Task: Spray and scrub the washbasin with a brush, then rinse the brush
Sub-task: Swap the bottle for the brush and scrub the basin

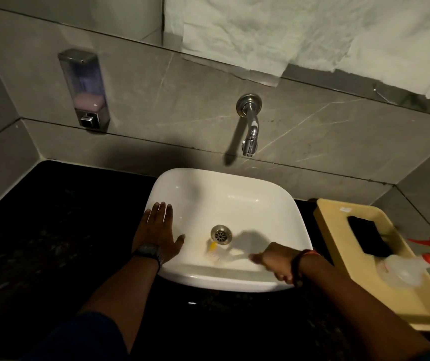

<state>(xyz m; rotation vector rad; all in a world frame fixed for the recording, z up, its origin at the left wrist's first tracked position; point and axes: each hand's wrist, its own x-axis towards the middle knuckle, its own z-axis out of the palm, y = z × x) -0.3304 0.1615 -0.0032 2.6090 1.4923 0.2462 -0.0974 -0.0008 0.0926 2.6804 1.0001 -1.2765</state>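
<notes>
A white washbasin (234, 194) stands on a black counter, its metal drain (220, 234) near the middle. My left hand (159, 230) lies flat and spread on the basin's left rim. Over the front right rim, my right hand (276, 261) is closed on the handle of a brush. The brush head (212, 250), blurred, with yellow and pale bristles, rests on the basin floor just in front of the drain. A clear spray bottle (406, 269) with a yellow and red trigger lies on a tray at the right.
A chrome tap (251, 131) juts from the grey tiled wall above the basin. A soap dispenser (85, 89) hangs on the wall at left. The beige tray (339, 230) at right also holds a black sponge (367, 238). Black counter (52, 243) surrounds the basin.
</notes>
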